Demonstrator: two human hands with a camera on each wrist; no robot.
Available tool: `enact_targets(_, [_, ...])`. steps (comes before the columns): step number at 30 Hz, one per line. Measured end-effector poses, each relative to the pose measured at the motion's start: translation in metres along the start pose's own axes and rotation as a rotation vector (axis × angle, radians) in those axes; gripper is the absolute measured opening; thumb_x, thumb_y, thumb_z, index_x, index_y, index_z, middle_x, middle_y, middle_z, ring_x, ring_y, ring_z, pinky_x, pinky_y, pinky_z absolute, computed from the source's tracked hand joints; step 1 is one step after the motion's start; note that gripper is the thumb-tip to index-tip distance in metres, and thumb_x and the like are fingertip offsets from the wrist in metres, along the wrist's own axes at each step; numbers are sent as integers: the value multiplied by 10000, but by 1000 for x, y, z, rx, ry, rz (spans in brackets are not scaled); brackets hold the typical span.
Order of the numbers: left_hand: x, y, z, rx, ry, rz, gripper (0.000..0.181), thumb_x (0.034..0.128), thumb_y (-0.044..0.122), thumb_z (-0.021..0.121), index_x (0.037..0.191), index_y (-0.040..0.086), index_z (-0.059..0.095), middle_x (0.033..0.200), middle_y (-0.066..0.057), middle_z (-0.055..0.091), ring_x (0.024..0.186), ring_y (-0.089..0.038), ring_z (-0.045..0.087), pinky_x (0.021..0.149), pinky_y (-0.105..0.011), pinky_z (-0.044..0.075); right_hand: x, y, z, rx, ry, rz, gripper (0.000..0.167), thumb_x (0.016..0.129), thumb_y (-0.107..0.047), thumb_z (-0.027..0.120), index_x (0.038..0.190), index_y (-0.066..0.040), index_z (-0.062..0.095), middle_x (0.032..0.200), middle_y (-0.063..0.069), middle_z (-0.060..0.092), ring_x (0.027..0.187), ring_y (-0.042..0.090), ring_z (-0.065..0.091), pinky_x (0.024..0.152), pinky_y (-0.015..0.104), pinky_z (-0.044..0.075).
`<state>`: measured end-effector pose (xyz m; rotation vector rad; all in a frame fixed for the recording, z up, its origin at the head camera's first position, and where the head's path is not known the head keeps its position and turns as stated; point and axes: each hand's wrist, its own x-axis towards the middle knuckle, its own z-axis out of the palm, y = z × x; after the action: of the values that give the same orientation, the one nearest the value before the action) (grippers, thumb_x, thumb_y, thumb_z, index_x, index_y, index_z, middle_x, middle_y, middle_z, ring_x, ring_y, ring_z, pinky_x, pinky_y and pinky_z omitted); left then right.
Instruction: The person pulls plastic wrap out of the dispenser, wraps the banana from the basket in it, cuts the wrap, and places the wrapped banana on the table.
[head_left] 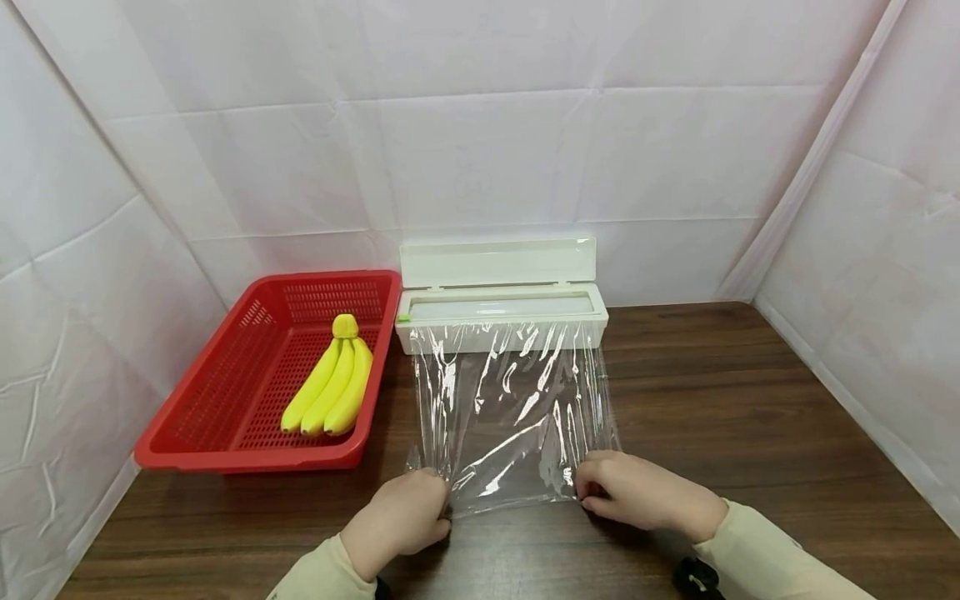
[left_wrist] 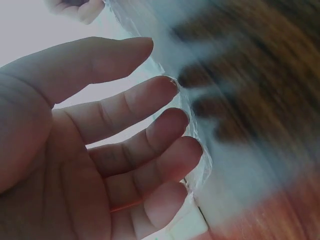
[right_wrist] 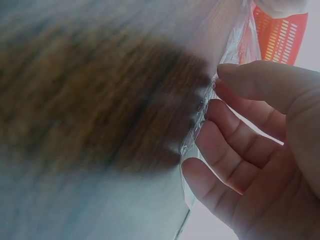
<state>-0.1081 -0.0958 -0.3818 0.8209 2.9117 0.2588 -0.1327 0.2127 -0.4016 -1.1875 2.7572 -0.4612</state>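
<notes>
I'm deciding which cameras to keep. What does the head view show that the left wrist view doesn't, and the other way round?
Only the head view shows the bananas and the sleeves. Only the left wrist view shows the palm side of the left hand. Both show that hand, the plastic wrap and the wooden table.

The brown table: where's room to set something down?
Widest bare patch: right of the film, up to the white curtain. A narrow strip separates film and red basket. Crowded: centre, with box, left hand and right hand.
</notes>
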Motion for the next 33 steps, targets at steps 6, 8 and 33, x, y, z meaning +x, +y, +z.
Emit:
enact_targets(6, [1, 2, -2, -7, -20, -22, 170, 711, 197, 734, 671, 122, 587, 743, -48, 600, 658, -213, 595, 556, -360, 479, 1, 0, 1, -19, 5, 4, 131, 827, -120, 664, 767, -219, 602, 791, -137, 532, 745, -16, 488, 652, 203, 454])
enact_targets(8, [1, 2, -3, -8, -25, -25, 164, 717, 208, 735, 701, 117, 600, 746, -47, 599, 663, -216, 599, 559, -364, 483, 1, 0, 1, -26, 5, 6, 129, 827, -120, 661, 768, -218, 602, 793, -136, 536, 747, -15, 489, 654, 203, 455])
enact_targets(33, [4, -1, -9, 11, 91, -2, 217, 771, 251, 701, 712, 136, 526, 662, 1, 532, 590, -209, 570, 486, -359, 424, 4, 1, 0, -10, -15, 22, 133, 836, -120, 662, 781, -229, 609, 818, -134, 545, 754, -6, 498, 631, 212, 454])
